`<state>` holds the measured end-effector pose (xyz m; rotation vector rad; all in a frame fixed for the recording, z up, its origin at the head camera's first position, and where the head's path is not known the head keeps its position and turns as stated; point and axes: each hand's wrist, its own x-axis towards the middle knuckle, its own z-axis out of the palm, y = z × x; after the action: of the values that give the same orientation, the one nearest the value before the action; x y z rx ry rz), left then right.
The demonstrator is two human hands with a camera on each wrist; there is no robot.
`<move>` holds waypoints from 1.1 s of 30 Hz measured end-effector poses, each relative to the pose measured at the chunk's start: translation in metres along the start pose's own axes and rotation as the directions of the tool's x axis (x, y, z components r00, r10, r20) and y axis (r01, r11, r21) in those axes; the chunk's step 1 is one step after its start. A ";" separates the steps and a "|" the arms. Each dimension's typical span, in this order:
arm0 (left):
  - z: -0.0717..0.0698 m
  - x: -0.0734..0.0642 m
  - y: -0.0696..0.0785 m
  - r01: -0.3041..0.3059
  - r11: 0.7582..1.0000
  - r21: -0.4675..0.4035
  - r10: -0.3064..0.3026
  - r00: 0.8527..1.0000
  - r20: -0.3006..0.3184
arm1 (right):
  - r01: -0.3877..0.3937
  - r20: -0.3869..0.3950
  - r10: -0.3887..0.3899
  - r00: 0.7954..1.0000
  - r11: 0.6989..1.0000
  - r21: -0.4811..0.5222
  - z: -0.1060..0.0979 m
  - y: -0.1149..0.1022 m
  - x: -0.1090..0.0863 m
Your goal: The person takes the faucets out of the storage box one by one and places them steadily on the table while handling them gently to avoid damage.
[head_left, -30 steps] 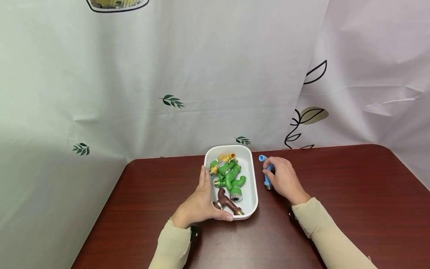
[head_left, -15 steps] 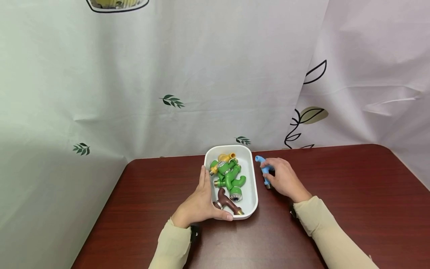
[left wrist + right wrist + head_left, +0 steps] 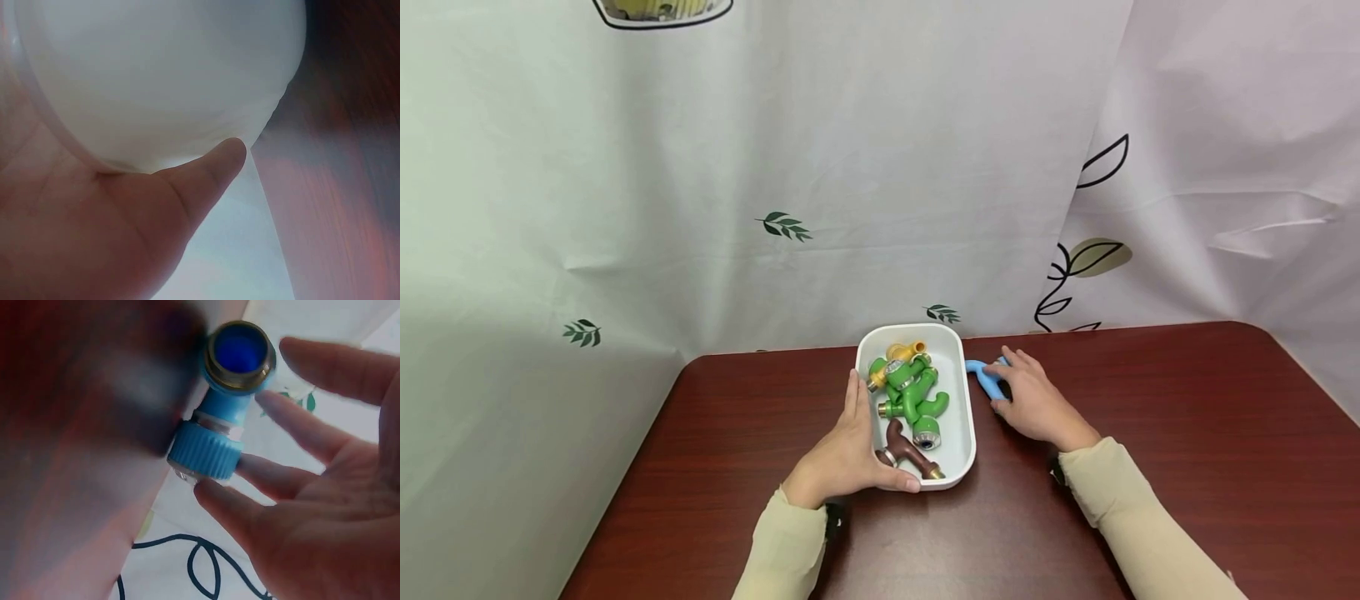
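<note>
A white tray (image 3: 957, 400) holds several plastic taps: green ones (image 3: 914, 404) piled in the middle, yellow ones (image 3: 898, 352) at the far end and a brown one (image 3: 912, 452) at the near end. Against the tray's left side lie the straight fingers of my left hand (image 3: 838, 467), the thumb along its near wall. Just right of the tray, a blue tap (image 3: 987, 382) lies on the table, spout towards the tray. My right hand (image 3: 1036, 402) reaches over it. In the right wrist view, extended fingertips touch its ribbed blue knob (image 3: 206, 449); the thumb is apart from its brass-ringed opening.
The dark red-brown table (image 3: 1150, 433) extends on both sides of the tray. A pale curtain (image 3: 865, 167) with leaf prints hangs right behind the table's back edge, close to the tray's far end.
The blue tap has turned and shifted left, its spout now close to the tray's right wall. My right fingers have spread from their pinch on it. Left hand and tray have stayed put.
</note>
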<state>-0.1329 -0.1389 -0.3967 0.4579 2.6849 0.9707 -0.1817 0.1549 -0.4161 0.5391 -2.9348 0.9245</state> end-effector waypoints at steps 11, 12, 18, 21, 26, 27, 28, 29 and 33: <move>0.000 0.001 0.000 0.003 1.000 0.009 -0.003 1.000 0.004 | 0.015 0.072 -0.015 0.997 1.000 0.005 -0.003 -0.002 -0.001; -0.001 0.000 0.000 0.004 1.000 0.009 -0.004 1.000 0.004 | 0.016 0.070 -0.016 0.997 1.000 0.004 -0.003 -0.003 -0.002; 0.000 0.000 0.000 0.011 1.000 0.000 -0.011 1.000 0.007 | 0.002 0.033 -0.002 0.999 1.000 -0.014 0.002 -0.003 -0.002; 0.000 0.000 0.000 0.007 1.000 -0.003 -0.007 1.000 0.006 | -0.011 0.012 0.011 1.000 1.000 -0.025 0.003 -0.004 -0.002; -0.001 0.000 0.001 0.007 1.000 -0.002 -0.007 1.000 0.008 | -0.021 -0.003 0.021 1.000 0.999 -0.026 0.003 -0.004 -0.002; -0.001 0.000 0.001 0.007 1.000 -0.001 -0.007 1.000 0.006 | -0.022 -0.003 0.022 1.000 0.999 -0.025 0.003 -0.004 -0.002; -0.001 0.000 0.000 0.006 1.000 -0.001 -0.006 1.000 0.005 | -0.023 -0.005 0.023 1.000 0.999 -0.024 0.002 -0.004 -0.002; 0.000 0.000 0.000 0.005 1.000 -0.001 -0.005 1.000 0.003 | -0.023 -0.009 0.023 1.000 0.999 -0.023 0.002 -0.004 -0.002; 0.000 -0.001 0.000 0.006 1.000 0.001 -0.006 1.000 0.002 | -0.019 -0.046 0.019 0.999 1.000 -0.011 0.001 -0.006 -0.003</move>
<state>-0.1324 -0.1392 -0.3962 0.4507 2.6840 0.9671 -0.1766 0.1508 -0.4143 0.4835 -2.9075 0.9095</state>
